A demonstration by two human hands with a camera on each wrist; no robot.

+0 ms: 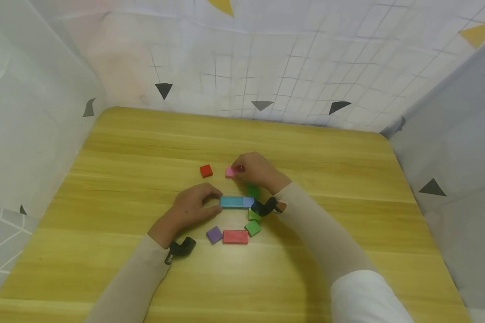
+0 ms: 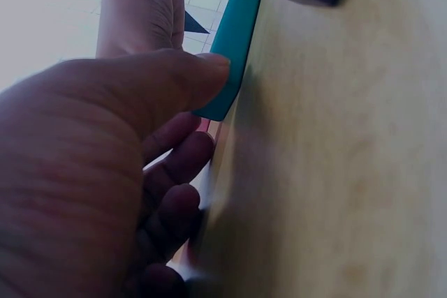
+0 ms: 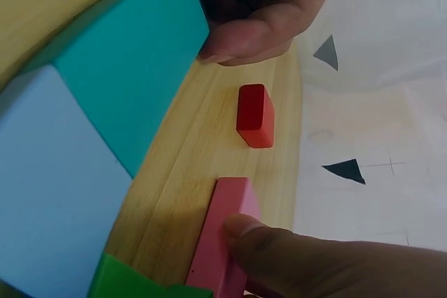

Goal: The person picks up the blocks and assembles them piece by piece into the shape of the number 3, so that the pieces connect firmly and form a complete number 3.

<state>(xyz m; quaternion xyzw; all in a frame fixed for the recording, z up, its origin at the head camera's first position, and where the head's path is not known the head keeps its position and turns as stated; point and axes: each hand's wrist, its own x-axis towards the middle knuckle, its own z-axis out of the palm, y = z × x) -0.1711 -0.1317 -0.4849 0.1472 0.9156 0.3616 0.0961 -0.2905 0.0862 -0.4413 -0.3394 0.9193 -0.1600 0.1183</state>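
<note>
My left hand (image 1: 194,204) is at the left end of a long teal block (image 1: 231,202), its thumb (image 2: 202,78) against the near side and its curled fingers beyond. A light blue block (image 1: 248,202) adjoins the teal block's right end. Farther back, my right hand (image 1: 255,168) pinches a pink block (image 1: 229,172), with the thumb (image 3: 244,227) on its side; the other fingers are mostly hidden. To the left of the pink block stands a small red block (image 1: 206,171). Part of a dark green block (image 1: 253,191) shows beneath the right wrist.
Nearer the body lie a purple block (image 1: 214,234), a flat coral-red block (image 1: 235,237) and a green block (image 1: 253,228). A lighter green block (image 1: 253,215) is partly covered by the right wrist strap (image 1: 265,207). White patterned cloth (image 1: 226,67) hangs behind the wooden table (image 1: 145,143).
</note>
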